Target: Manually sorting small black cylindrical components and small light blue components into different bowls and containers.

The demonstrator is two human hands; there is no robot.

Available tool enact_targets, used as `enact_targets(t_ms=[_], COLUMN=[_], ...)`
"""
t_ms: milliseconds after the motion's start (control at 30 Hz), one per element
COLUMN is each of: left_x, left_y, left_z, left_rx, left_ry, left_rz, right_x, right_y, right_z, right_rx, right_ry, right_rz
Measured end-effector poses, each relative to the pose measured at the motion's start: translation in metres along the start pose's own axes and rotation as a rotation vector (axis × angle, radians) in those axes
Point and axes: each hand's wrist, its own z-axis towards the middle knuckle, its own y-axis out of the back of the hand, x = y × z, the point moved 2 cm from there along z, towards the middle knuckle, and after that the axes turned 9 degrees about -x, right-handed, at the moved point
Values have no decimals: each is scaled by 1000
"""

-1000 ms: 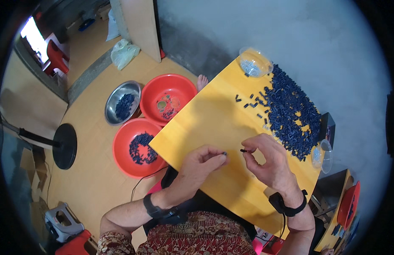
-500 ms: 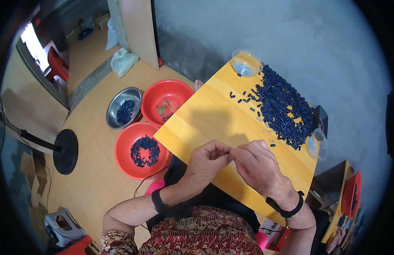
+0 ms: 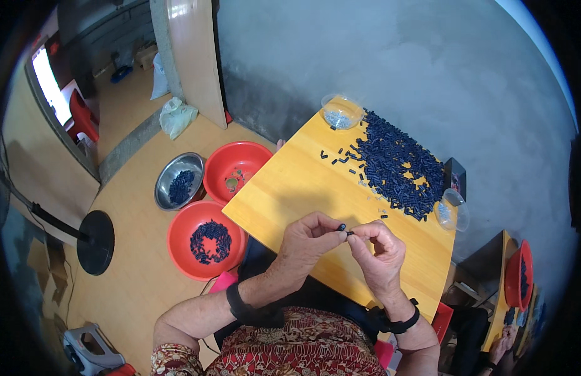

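Note:
Over the near part of the yellow table (image 3: 265, 194), my left hand (image 3: 303, 247) pinches a small black cylindrical piece (image 3: 342, 227) between thumb and forefinger. My right hand (image 3: 381, 257) is closed in a pinch right beside it, on a tiny dark part (image 3: 350, 233) whose kind I cannot make out. The fingertips of both hands nearly meet. Beyond them spreads a large pile of similar black pieces (image 3: 390, 156). One clear plastic bowl (image 3: 342, 113) with small silvery parts stands at the far corner, another clear bowl (image 3: 453, 213) at the right edge.
On the floor at left are a steel bowl (image 3: 162, 194) and a red basin (image 3: 177, 250), both with black pieces, and another red basin (image 3: 240, 150). A black stand base (image 3: 95, 241) stands farther left. Another person's hands (image 3: 504, 344) work at the lower right.
My right fingers have drawn slightly apart from the left and turned, and the black piece now shows at my left fingertips. The whole view has shifted a little.

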Motion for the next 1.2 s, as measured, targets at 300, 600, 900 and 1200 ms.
enact_targets(t_ms=[300, 600, 900, 1200], left_x=[2, 16, 14, 17], left_y=[-14, -20, -17, -15], left_z=[-7, -10, -12, -12], left_rx=[62, 127, 154, 144], left_ry=[-28, -20, -25, 12], left_rz=[149, 223, 343, 339], right_x=[-4, -5, 2, 9], right_y=[17, 35, 44, 41], right_z=[-7, -11, -11, -8], right_rx=[-90, -83, -59, -5], right_ry=[-54, -209, -121, 8], right_rz=[90, 172, 10, -116])
